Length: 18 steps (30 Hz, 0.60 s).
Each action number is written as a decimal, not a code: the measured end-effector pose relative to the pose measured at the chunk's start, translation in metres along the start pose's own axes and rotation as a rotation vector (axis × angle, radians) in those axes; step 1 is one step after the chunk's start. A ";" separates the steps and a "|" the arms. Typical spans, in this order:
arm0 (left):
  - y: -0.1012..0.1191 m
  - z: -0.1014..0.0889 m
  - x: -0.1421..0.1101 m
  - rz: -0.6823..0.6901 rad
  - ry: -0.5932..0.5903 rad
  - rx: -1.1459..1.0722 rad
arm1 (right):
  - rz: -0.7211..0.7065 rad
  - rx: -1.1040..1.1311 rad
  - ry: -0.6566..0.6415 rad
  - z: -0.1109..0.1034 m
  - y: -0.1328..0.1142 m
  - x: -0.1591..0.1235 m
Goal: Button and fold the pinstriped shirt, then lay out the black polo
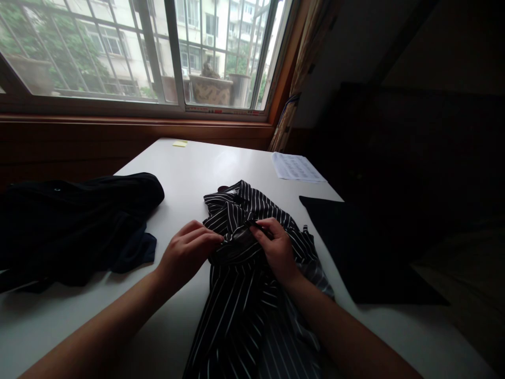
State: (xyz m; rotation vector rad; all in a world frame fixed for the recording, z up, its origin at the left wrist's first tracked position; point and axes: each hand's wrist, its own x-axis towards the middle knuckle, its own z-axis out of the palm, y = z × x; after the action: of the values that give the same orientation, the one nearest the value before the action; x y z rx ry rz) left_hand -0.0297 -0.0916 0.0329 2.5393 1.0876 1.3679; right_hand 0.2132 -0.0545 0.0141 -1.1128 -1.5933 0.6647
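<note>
A black garment with thin white stripes [236, 295] lies crumpled down the middle of the white table, its lower part running off the bottom of the view. My left hand [191, 245] pinches the cloth at the left side of an opening near its upper part. On the other side of that opening, my right hand [276, 247] grips a dark edge between thumb and fingers. The greyish inner side of the fabric shows between the two hands. Whether the edge is a collar or a waistband I cannot tell.
Dark clothing [79, 221] is heaped on the left of the white table [185, 168]. A flat black cloth [355, 247] hangs over the right edge. Printed paper [298, 167] and a yellow note [180, 143] lie toward the back, below a barred window [130, 52].
</note>
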 end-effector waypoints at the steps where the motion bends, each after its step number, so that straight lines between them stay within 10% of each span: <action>1: 0.001 -0.001 0.000 0.043 -0.028 0.003 | -0.002 -0.001 -0.003 0.000 -0.001 0.000; 18: 0.001 0.003 -0.005 0.306 -0.080 0.111 | 0.111 0.174 -0.384 0.004 -0.029 -0.011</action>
State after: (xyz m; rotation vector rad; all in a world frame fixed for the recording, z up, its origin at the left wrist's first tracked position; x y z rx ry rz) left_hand -0.0280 -0.0947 0.0280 2.9111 0.8080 1.2818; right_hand 0.2001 -0.0760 0.0328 -0.9894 -1.7614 1.1227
